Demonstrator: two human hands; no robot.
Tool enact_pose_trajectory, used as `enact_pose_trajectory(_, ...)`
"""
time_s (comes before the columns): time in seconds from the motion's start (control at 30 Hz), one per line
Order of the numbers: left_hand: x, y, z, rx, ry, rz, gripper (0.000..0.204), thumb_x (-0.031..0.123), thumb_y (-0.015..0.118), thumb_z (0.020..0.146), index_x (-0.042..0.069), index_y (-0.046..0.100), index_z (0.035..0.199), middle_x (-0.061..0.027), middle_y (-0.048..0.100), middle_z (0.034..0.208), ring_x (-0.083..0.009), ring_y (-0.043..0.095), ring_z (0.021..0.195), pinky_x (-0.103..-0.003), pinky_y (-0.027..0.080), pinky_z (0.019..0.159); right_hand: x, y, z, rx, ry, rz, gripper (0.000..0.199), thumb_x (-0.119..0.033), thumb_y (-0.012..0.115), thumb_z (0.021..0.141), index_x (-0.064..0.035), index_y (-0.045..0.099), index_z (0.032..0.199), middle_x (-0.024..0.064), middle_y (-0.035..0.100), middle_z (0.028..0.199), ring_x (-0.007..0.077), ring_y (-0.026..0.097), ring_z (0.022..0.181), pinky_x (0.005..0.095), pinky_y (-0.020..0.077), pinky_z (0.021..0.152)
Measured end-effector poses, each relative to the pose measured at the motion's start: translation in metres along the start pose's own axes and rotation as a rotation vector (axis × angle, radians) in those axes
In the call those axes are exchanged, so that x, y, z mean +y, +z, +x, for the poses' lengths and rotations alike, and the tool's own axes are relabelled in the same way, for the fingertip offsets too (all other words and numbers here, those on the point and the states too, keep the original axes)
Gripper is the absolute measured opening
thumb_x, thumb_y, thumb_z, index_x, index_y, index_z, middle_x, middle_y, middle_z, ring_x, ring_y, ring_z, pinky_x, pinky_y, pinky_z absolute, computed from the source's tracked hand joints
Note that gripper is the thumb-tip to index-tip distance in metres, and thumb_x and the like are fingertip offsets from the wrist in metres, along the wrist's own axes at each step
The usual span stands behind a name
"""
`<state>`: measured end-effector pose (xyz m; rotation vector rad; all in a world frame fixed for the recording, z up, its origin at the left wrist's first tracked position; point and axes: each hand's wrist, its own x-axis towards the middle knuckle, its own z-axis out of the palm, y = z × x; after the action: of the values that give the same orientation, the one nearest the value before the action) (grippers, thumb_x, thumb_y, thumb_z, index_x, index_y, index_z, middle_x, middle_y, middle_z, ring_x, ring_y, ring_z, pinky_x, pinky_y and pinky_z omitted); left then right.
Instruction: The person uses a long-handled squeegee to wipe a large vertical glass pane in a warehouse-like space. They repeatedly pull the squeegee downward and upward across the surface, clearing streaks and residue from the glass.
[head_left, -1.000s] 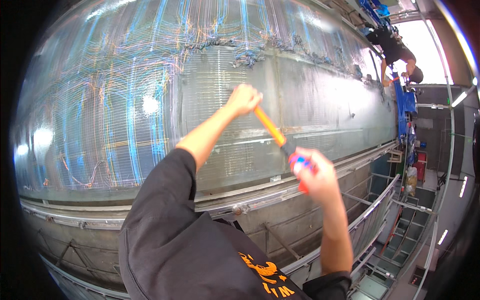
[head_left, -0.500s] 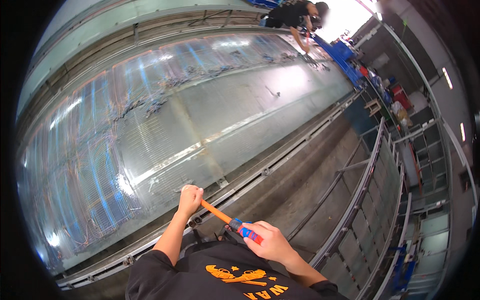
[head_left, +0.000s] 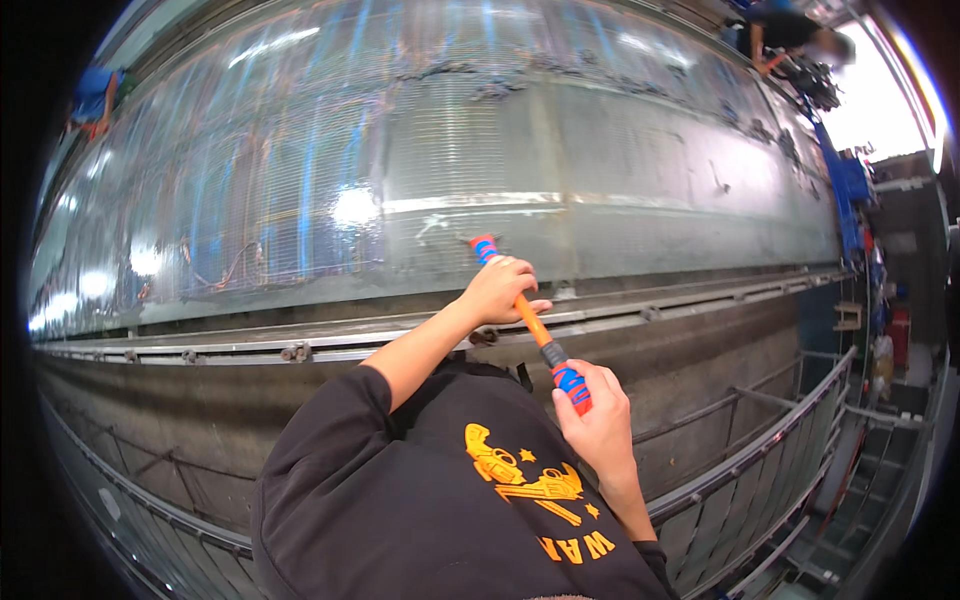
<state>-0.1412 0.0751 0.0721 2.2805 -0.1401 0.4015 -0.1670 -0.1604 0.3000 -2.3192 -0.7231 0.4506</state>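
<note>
Across the upper half, a broad panel [head_left: 660, 170]: glossy, translucent, finely ribbed at left and centre, with upright blue streaks [head_left: 308, 180] at left and dark, ragged clumps [head_left: 495, 90] near the top. Along its near edge, straight metal rails [head_left: 240, 338]. At upper right, a stooped co-worker [head_left: 790, 35], blurred. In the lower foreground, a black cloth shirt [head_left: 400, 490] bearing an orange print [head_left: 530, 475] of pistols and stars, with block lettering [head_left: 575, 548] below, partly cut off. Between shirt and panel, set aslant, a slim orange bar [head_left: 534, 324] with red-and-blue wrapping [head_left: 570, 385] at both ends; upper end over the panel's near margin, contact impossible to tell. On the lower wrapping, the right hand [head_left: 600, 410], thumb and fingers closed about it. Around the bar just below its upper end, the left hand [head_left: 500, 290], fingers closed over it, thumb extended rightward.
</note>
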Motion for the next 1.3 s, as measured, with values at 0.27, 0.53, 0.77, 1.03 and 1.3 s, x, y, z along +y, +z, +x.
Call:
enact_pose_trajectory(0.27, -0.118, -0.041, 0.052, 0.288, 0.019, 0.011, 0.049, 0.048, 0.086, 0.084, 0.010, 0.061, 0.067, -0.0083, 0.062, 0.078, -0.0325, 0.063, 0.079, -0.044, 0.049, 0.071, -0.044, 0.050, 0.114, -0.037, -0.014, 0.110, 0.039, -0.003, 0.073, 0.089, 0.0068, 0.070, 0.126, 0.0263, 0.074, 0.120, 0.0388, 0.075, 0.109, 0.0414, 0.0580, 0.097)
enact_pose_trajectory(0.53, -0.221, -0.083, 0.163, 0.495, 0.116, 0.061, 0.034, 0.017, 0.076, 0.078, 0.014, 0.050, 0.057, -0.0049, 0.051, 0.055, -0.0288, 0.056, 0.053, -0.043, 0.044, 0.053, -0.094, 0.029, 0.284, -0.116, 0.112, 0.113, 0.036, 0.001, 0.073, 0.089, 0.0024, 0.071, 0.125, 0.0083, 0.072, 0.087, 0.0079, 0.062, 0.074, 0.0274, 0.0528, 0.069)
enact_pose_trajectory(0.77, -0.328, -0.127, 0.243, 0.557, 0.269, 0.043, 0.023, 0.015, 0.078, 0.074, 0.018, 0.058, 0.064, -0.0021, 0.064, 0.064, -0.0271, 0.069, 0.064, -0.042, 0.054, 0.057, -0.118, 0.029, 0.432, -0.176, 0.096, 0.103, 0.027, -0.004, 0.072, 0.092, 0.0049, 0.073, 0.118, 0.0044, 0.068, 0.079, 0.0069, 0.057, 0.070, 0.0266, 0.0502, 0.064)
enact_pose_trajectory(1.03, -0.329, -0.119, 0.272, 0.250, 0.160, 0.081, 0.020, 0.020, 0.074, 0.077, 0.012, 0.061, 0.064, -0.0091, 0.062, 0.064, -0.0359, 0.064, 0.064, -0.049, 0.051, 0.060, -0.062, 0.042, 0.408, -0.036, 0.047, 0.168, 0.033, -0.008, 0.074, 0.094, -0.0012, 0.074, 0.126, 0.0070, 0.068, 0.080, 0.0094, 0.060, 0.073, 0.0297, 0.0532, 0.069)
enact_pose_trajectory(1.3, -0.267, -0.089, 0.208, 0.297, 0.228, -0.064, 0.028, 0.017, 0.074, 0.075, 0.019, 0.053, 0.057, -0.0027, 0.057, 0.056, -0.0281, 0.062, 0.056, -0.043, 0.049, 0.056, -0.079, 0.029, 0.331, -0.101, 0.084, 0.026, 0.035, -0.002, 0.072, 0.089, 0.0004, 0.073, 0.124, 0.0196, 0.078, 0.104, 0.0219, 0.076, 0.087, 0.0329, 0.0588, 0.080)
